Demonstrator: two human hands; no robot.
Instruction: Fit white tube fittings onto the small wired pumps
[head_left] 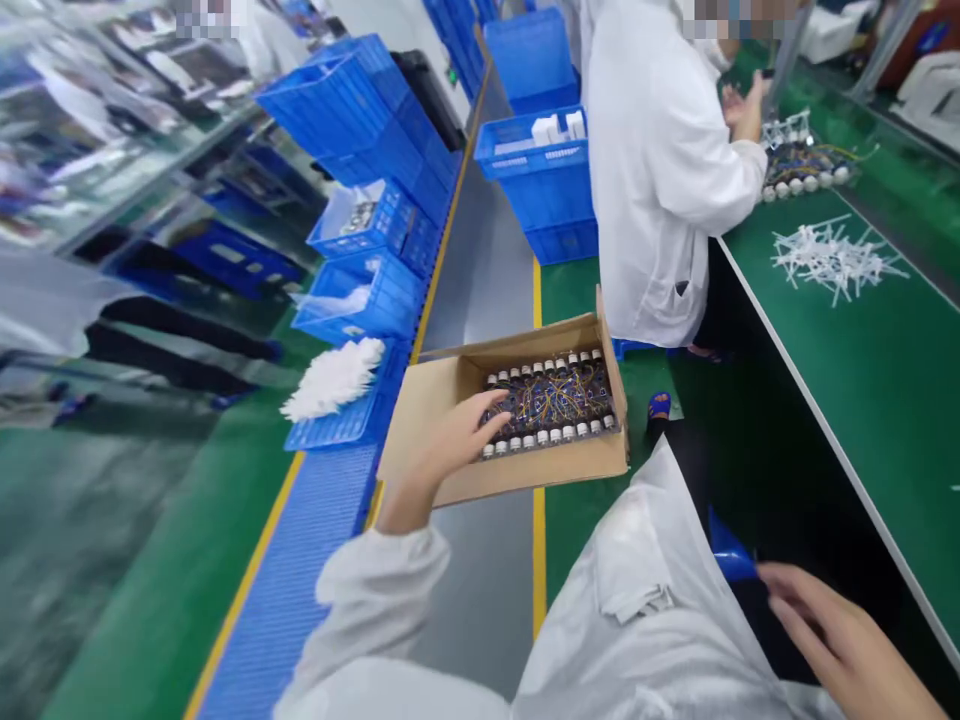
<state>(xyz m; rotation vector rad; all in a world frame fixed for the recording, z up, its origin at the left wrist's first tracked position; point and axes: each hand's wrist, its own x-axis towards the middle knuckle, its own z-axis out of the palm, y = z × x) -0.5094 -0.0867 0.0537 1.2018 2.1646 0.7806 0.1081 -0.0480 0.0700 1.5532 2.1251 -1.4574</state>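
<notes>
My left hand (pixel 450 440) reaches into an open cardboard box (pixel 435 395) on the floor, fingers spread and resting on the left end of a bundle of wired parts (pixel 551 405) with rows of small white caps. It holds nothing that I can see. My right hand (pixel 840 635) hovers at the lower right beside my white coat, fingers stretched out and slightly blurred, empty. A blue stool edge (pixel 727 555) shows just left of it.
Stacked blue crates (pixel 375 120) line the left of the aisle, one holding white pieces (pixel 334 380). A co-worker in a white coat (pixel 660 170) stands at the green workbench (pixel 862 380), which carries white plastic strips (pixel 832 260) and wired parts (pixel 802 165). A yellow floor line (pixel 537 540) runs under the box.
</notes>
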